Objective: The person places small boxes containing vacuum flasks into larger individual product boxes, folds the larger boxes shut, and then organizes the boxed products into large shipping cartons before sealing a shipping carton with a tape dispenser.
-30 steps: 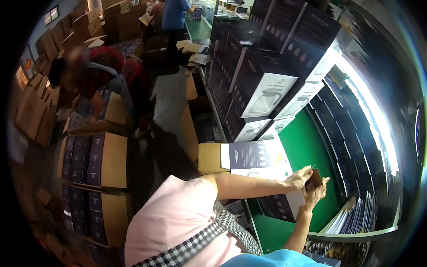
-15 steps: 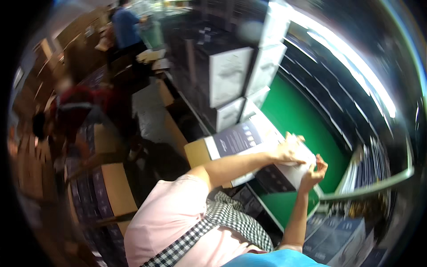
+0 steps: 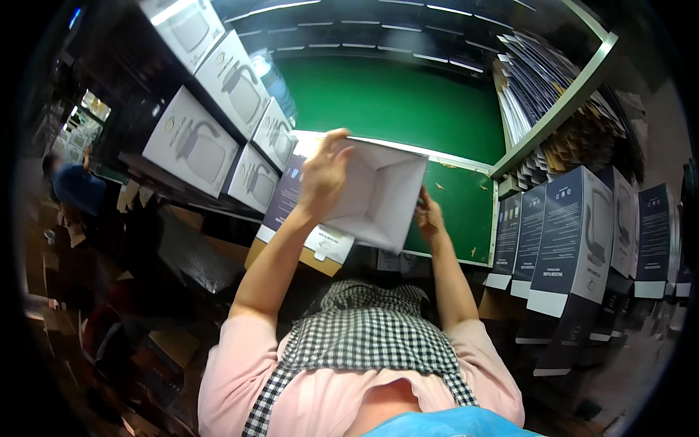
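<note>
Green bench up front | your open box is over its near edge, left hand pinching one wall, right hand gripping the opposite side | probably light, crushable card, kinda slick; grab near corners

Green workbench: left of metal rail
Flask boxes: on it, farther left of rail
Brown scraps: on it, near rail

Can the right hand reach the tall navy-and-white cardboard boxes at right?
Probably not now: the right hand seems occupied holding the open white-lined cardboard box, though the way to the tall boxes looks free.
</note>
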Available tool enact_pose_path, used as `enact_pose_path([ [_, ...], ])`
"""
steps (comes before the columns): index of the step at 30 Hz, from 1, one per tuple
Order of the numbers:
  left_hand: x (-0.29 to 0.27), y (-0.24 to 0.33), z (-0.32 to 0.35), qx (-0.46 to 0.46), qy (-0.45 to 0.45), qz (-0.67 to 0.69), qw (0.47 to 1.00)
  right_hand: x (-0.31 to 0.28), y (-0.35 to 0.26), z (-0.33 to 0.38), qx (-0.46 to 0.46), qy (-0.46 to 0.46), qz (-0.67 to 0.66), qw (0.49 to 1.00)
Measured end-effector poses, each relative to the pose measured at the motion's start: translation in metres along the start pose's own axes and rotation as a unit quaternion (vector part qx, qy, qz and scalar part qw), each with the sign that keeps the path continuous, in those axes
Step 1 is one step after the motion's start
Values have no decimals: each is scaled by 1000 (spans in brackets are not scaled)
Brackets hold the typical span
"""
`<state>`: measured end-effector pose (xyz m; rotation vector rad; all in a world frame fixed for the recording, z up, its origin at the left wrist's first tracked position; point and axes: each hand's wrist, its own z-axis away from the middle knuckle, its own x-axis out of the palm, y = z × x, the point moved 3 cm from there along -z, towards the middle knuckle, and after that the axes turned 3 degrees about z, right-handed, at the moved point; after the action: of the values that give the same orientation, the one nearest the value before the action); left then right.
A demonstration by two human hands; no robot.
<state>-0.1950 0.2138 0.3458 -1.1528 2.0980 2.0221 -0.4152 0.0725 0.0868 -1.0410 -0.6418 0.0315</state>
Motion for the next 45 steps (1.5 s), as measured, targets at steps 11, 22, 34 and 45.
enact_pose_path([
  [11,30,-265,9,-28,-70,-262,962,62,-202,79,-389,110,702,587],
  [22,166,-261,51,-77,-179,-475,858,41,-190,59,-425,274,737,448],
  [34,-164,-36,19,36,89,127,987,100,-180,-14,-264,-38,102,958],
  [45,44,-106,-77,-8,-96,221,970,249,-212,-8,-200,-346,85,913],
])
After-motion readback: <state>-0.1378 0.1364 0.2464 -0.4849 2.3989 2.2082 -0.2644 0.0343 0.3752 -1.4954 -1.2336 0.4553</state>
